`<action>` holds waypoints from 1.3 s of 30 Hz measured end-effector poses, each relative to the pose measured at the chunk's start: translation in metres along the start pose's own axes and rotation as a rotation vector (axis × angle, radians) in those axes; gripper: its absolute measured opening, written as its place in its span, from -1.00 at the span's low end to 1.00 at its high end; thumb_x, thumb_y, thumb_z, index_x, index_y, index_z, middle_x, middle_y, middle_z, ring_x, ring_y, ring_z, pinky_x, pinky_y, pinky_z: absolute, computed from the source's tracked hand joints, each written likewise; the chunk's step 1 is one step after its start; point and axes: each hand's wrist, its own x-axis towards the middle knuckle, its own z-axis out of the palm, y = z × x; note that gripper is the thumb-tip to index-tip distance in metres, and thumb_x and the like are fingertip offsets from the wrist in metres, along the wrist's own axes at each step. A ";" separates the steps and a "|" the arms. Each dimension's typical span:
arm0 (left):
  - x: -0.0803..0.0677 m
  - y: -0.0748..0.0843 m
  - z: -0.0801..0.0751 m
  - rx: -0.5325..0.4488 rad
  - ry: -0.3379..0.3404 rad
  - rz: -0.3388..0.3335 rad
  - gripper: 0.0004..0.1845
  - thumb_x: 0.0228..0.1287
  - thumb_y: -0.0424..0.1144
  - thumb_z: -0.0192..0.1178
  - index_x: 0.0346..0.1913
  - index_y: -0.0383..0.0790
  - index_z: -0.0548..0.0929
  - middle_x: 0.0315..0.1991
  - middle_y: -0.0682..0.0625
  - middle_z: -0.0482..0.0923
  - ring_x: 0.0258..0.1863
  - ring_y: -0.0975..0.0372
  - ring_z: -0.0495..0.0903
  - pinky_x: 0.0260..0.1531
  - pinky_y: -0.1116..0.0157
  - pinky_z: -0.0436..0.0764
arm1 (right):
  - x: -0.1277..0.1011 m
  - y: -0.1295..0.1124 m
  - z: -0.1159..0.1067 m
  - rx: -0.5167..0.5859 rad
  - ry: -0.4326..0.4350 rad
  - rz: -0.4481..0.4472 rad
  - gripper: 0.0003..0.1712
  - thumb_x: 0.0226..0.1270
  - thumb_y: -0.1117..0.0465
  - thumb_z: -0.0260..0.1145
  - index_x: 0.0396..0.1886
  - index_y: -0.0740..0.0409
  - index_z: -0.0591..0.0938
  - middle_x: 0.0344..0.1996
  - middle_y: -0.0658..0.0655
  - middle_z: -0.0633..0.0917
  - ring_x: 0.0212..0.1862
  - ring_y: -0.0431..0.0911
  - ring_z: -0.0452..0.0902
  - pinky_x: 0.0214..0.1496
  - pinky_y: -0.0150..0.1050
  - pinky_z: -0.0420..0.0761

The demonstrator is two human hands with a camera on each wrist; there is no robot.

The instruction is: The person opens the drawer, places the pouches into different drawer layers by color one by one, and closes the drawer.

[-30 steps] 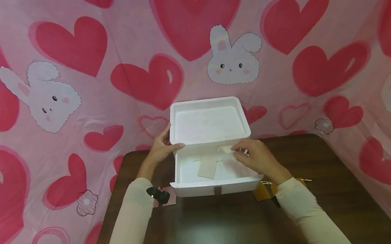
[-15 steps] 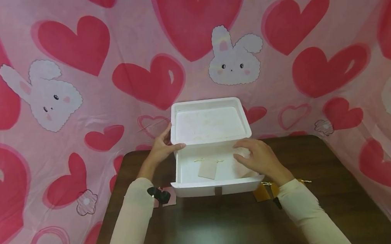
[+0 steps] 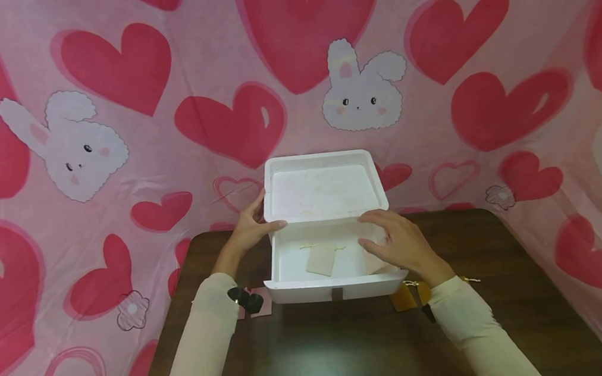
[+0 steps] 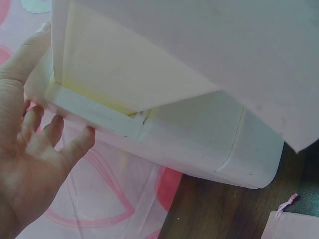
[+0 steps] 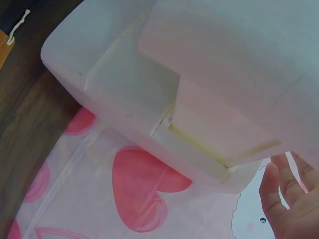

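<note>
Inside the box (image 3: 337, 292), the flat right hand (image 3: 400, 245) perhaps hides a pouch.

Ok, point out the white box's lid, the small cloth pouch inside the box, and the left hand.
lid (image 3: 323, 192), head view, middle of its inner face.
pouch (image 3: 320, 261), head view, centre of the cloth.
left hand (image 3: 248, 231), head view, back of the hand at the lid's left edge.

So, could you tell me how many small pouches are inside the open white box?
2, as far as can be seen: one beige pouch lies flat mid-floor of the box, and a second sits under the right hand, mostly covered. More may be hidden beneath that hand.
</note>
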 end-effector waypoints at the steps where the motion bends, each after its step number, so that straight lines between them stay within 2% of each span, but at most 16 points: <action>1: 0.000 0.000 0.000 0.002 0.000 -0.001 0.13 0.16 -0.46 0.43 0.65 -0.13 -0.10 0.65 -0.11 0.02 0.59 0.01 0.18 0.51 -0.02 0.31 | 0.000 0.000 0.000 0.001 -0.002 0.003 -0.47 0.25 -0.01 0.45 0.21 -0.03 0.66 0.25 0.17 0.66 0.22 0.17 0.60 0.20 0.30 0.62; 5: 0.000 0.000 0.000 0.000 0.002 -0.004 0.13 0.15 -0.47 0.42 0.65 -0.13 -0.10 0.65 -0.11 0.02 0.59 0.00 0.19 0.49 -0.03 0.34 | -0.002 0.000 -0.002 0.010 -0.001 -0.002 -0.47 0.24 -0.01 0.46 0.20 -0.02 0.67 0.24 0.17 0.68 0.21 0.15 0.60 0.21 0.28 0.63; 11: 0.000 0.001 0.001 -0.007 0.007 -0.006 0.12 0.16 -0.50 0.41 0.65 -0.16 -0.09 0.65 -0.12 0.04 0.57 0.00 0.21 0.47 -0.04 0.36 | -0.004 0.005 -0.007 0.053 0.047 -0.038 -0.55 0.32 0.08 0.42 0.18 0.05 0.68 0.19 0.17 0.71 0.24 0.17 0.60 0.30 0.28 0.56; 18: 0.001 0.000 0.001 0.002 0.008 -0.007 0.12 0.16 -0.48 0.42 0.65 -0.15 -0.09 0.64 -0.12 0.05 0.57 -0.01 0.22 0.47 -0.04 0.36 | -0.009 0.006 -0.014 0.142 0.063 -0.046 -0.58 0.38 0.16 0.36 0.20 0.15 0.66 0.17 0.20 0.71 0.05 0.17 0.65 0.11 0.21 0.67; 24: 0.003 -0.001 0.001 0.006 0.007 -0.011 0.13 0.16 -0.45 0.43 0.65 -0.12 -0.08 0.64 -0.11 0.05 0.57 0.00 0.22 0.46 -0.01 0.37 | -0.016 0.005 -0.016 0.169 0.043 -0.048 -0.52 0.35 0.16 0.39 0.24 0.16 0.64 0.22 0.23 0.69 0.17 0.16 0.64 0.16 0.23 0.66; 29: 0.003 0.001 0.001 0.008 0.009 -0.014 0.11 0.17 -0.45 0.42 0.65 -0.12 -0.08 0.65 -0.11 0.05 0.57 -0.01 0.23 0.45 0.00 0.38 | -0.022 0.006 -0.018 0.176 0.071 -0.084 -0.51 0.30 0.19 0.42 0.22 0.18 0.65 0.19 0.23 0.71 0.16 0.15 0.65 0.12 0.21 0.69; 37: 0.002 0.003 0.002 0.018 0.013 -0.022 0.11 0.17 -0.46 0.42 0.65 -0.12 -0.08 0.65 -0.10 0.04 0.58 0.00 0.22 0.46 -0.01 0.37 | -0.038 0.005 -0.021 0.232 0.057 -0.107 -0.54 0.29 0.26 0.41 0.19 0.22 0.66 0.13 0.22 0.74 0.11 0.10 0.67 0.14 -0.16 0.73; 39: 0.002 0.003 0.003 0.015 0.015 -0.021 0.12 0.16 -0.47 0.42 0.65 -0.13 -0.08 0.65 -0.10 0.05 0.57 0.01 0.22 0.46 -0.01 0.37 | -0.042 0.004 -0.021 0.252 0.054 -0.112 -0.55 0.30 0.28 0.40 0.19 0.21 0.66 0.11 0.22 0.75 0.11 0.03 0.68 0.14 -0.26 0.71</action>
